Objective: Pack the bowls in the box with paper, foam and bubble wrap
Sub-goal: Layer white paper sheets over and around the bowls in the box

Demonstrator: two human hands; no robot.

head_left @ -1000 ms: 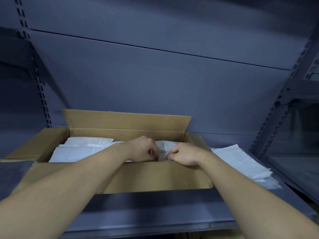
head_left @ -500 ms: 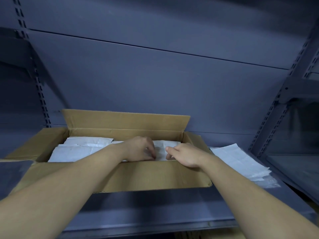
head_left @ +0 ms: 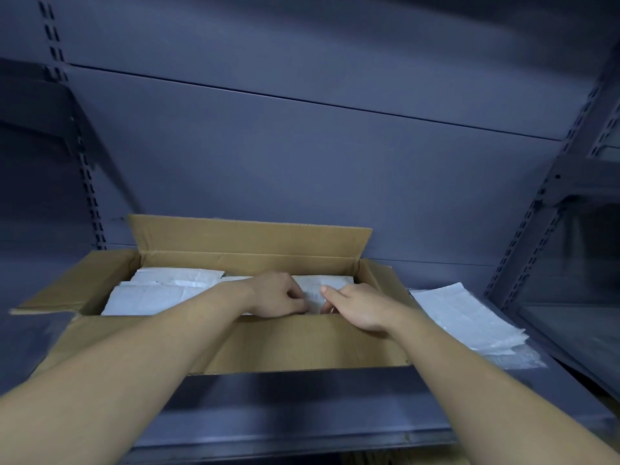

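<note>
An open cardboard box (head_left: 302,344) stands on a grey metal shelf with its flaps spread. White paper sheets (head_left: 157,293) cover its inside, and no bowl shows. Both my hands reach over the near wall into the right half of the box. My left hand (head_left: 278,295) has its fingers curled onto a white paper sheet (head_left: 315,285) there. My right hand (head_left: 355,305) lies just right of it, fingertips pinching the same sheet's edge. What lies under the paper is hidden.
A stack of white paper over clear bubble wrap (head_left: 469,322) lies on the shelf right of the box. The shelf's back panel rises close behind the box. A slotted upright (head_left: 536,209) and a neighbouring shelf bay stand at the right.
My hands have drawn slightly apart on the paper inside the box. My right hand's fingers have uncurled a little and moved back toward the near wall.
</note>
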